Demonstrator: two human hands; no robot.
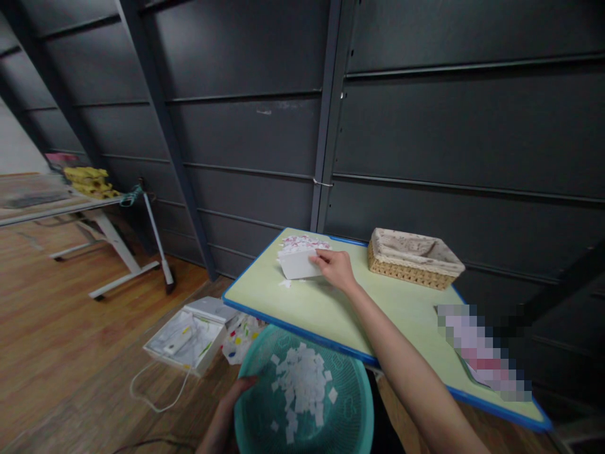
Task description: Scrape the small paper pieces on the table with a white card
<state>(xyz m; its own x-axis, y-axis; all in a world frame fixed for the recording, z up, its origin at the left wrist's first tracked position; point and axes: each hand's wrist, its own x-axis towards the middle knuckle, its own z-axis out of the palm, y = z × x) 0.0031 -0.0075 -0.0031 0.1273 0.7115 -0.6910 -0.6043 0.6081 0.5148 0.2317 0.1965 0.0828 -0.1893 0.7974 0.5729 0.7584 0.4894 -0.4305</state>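
My right hand (334, 266) reaches across the yellow-green table and pinches the edge of a small white box (300, 265). The box is heaped with white paper pieces (305, 243), some marked in pink or red. A few white scraps (285, 284) lie on the tabletop beside it. Low in the view, my left hand (239, 392) grips the rim of a teal plastic basket (363, 403) below the table's front edge. Many small square white pieces (305, 375) lie in a pile at the bottom of this basket. My left fingers are partly hidden by the rim.
A lined wicker basket (411, 272) stands at the table's (397, 309) back right; a blurred-out flat item (482, 353) lies at its right end. On the floor to the left are an open white box (186, 340) with a cable and a plastic bag (241, 337). A dark panelled wall (265, 139) rises behind.
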